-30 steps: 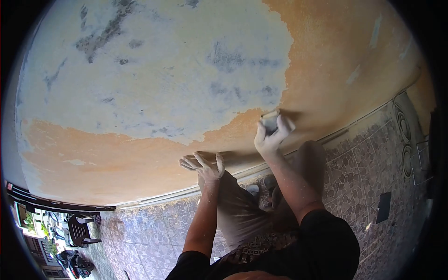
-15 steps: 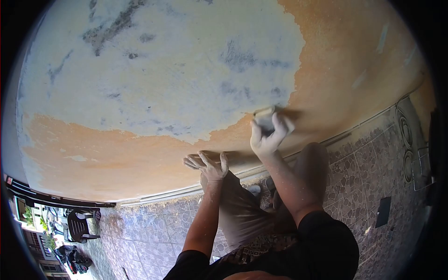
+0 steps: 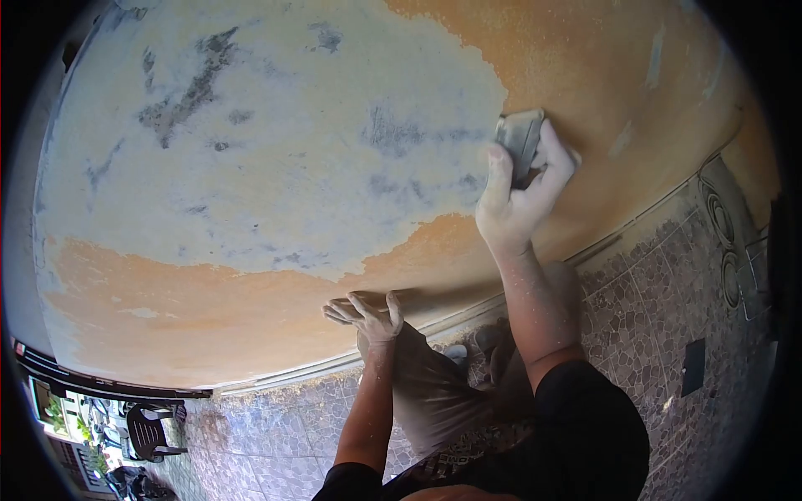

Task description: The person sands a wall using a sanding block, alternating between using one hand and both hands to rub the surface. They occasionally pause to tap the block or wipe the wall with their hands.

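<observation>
My right hand (image 3: 528, 188), coated in pale dust, grips a grey block (image 3: 520, 138) between thumb and fingers. The block is against the wall (image 3: 276, 200), at the border between a pale, grey-stained patch and the surrounding orange paint. Lower and to the left, my left hand (image 3: 368, 321) rests on the orange part of the wall with its fingers spread and holds nothing. It is dusty too, and sits just above my bent knee.
Stone-patterned tiles (image 3: 618, 351) cover the floor below the wall, with a dark square plate (image 3: 692, 367) at the right. A dark plastic chair (image 3: 149, 432) and a motorcycle (image 3: 134, 483) stand at lower left.
My right hand has moved up and a little right along the wall with the block. The left hand keeps its place on the wall, while the view has shifted slightly.
</observation>
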{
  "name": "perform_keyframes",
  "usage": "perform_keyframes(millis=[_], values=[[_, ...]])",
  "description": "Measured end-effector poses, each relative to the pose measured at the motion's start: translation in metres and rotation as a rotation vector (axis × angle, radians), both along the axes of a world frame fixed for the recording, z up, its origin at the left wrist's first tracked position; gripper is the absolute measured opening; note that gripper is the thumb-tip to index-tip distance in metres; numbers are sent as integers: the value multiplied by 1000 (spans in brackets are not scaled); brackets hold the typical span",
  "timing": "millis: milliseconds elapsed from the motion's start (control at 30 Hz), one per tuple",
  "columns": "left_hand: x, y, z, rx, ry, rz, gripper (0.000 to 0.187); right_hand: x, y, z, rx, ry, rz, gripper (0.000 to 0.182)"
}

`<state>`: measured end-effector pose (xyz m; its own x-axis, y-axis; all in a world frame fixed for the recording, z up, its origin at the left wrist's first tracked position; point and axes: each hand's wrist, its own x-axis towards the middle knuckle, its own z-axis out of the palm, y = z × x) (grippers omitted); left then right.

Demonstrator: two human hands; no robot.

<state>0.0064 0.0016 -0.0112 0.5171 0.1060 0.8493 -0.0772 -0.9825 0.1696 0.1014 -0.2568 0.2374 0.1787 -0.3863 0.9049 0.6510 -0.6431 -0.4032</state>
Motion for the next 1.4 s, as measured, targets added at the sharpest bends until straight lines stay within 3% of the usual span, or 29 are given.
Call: perform_keyframes(millis=[67, 133, 200, 233, 300, 333, 367, 433, 533, 567, 633, 667, 700, 767, 867, 933, 1033, 1100, 1133, 1200, 1233, 1267, 1333, 1367, 1400], values=[[6, -1, 1, 8, -17, 0, 103, -7, 20, -83, 8, 45, -4, 63], [5, -1, 2, 14, -28, 1, 104, -17, 33, -209, -93, 91, 56, 72], [0, -3, 1, 12, -22, 8, 104, -46, 33, -252, -202, 255, 140, 69], [5, -1, 3, 12, -26, 4, 105, -35, 36, -237, -196, 246, 140, 69], [-2, 0, 1, 11, -2, 12, 104, -25, 33, -194, 50, 139, 306, 68], [4, -1, 3, 7, -9, 6, 104, -19, 31, -131, 76, 62, 255, 70], [4, -3, 3, -2, 0, -2, 104, -9, 29, -92, 247, 23, 412, 69], [5, -3, 7, 23, -34, -14, 98, 2, 12, -15, 144, -81, 237, 64], [4, -3, 9, 47, -42, 3, 99, 3, 27, -13, 114, -152, 164, 61], [6, -3, 10, 45, -46, 5, 99, -3, 36, -44, 53, -141, 111, 62], [5, -5, 10, 40, -48, -7, 99, -12, 54, -156, -22, -15, 140, 70], [1, -5, 10, 39, -46, -7, 99, -30, 52, -194, -227, 90, 50, 70], [1, -6, 10, 38, -43, -6, 99, -41, 53, -224, -254, 124, 95, 68], [16, -4, 15, 49, -62, -6, 99, -41, 60, -217, -121, 157, 186, 64], [3, -4, 8, 22, -1, 1, 100, -24, 62, -111, 16, -2, 284, 70], [1, -4, 7, 35, 1, 19, 100, -20, 54, -20, 54, -27, 229, 77], [0, -4, 7, 36, -15, 15, 100, -17, 61, 9, 15, -67, 90, 77], [4, -4, 6, 29, -25, 20, 100, -20, 72, -55, -9, -80, 137, 72], [5, -3, 3, 9, -19, 16, 103, -21, 83, -113, 22, -46, 186, 72], [3, -5, 0, -16, -19, 18, 106, -46, 83, -227, -293, 128, 131, 65], [3, -7, -1, -17, -17, 23, 106, -67, 74, -248, -458, 275, 198, 63], [4, -4, 0, -9, -13, 24, 106, -78, 72, -247, -422, 357, 223, 63], [16, -2, 3, -6, -29, 14, 106, -53, 82, -247, -181, 268, 264, 65], [5, -3, -1, -18, -23, 8, 106, -43, 85, -208, -25, 221, 299, 68], [4, -3, -1, -19, -15, 6, 106, -38, 80, -130, 32, 46, 266, 71]])
